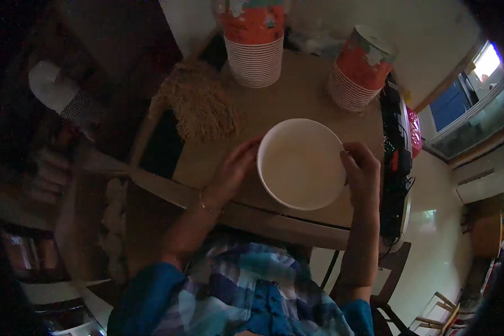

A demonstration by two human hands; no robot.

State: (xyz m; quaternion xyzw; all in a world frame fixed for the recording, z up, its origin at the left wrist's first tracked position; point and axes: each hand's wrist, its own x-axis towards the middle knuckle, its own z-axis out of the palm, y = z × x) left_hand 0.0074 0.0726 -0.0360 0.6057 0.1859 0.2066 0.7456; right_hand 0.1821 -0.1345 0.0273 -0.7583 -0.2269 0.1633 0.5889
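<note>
A round white paper bowl [302,165] is between my two hands, its wide mouth facing up toward me above the table. My left hand [236,168] is closed against the bowl's left side, its fingertips partly hidden behind the wall. On the opposite side, my right hand [363,165] grips the rim, thumb near the edge and the other fingers curled outside. The inside of the bowl looks plain and pale. Beyond it stand two tall stacks of paper bowls, one at the back middle [256,64] and one at the back right [355,84], with red-and-green printed ones on top.
A bundle of dry, straw-coloured fibres [199,103] lies on the left of the brown tabletop [297,89]. Along the table's right edge run black items and cables [396,168]. A dark chair [395,274] stands at the lower right, and a window [459,101] is farther right.
</note>
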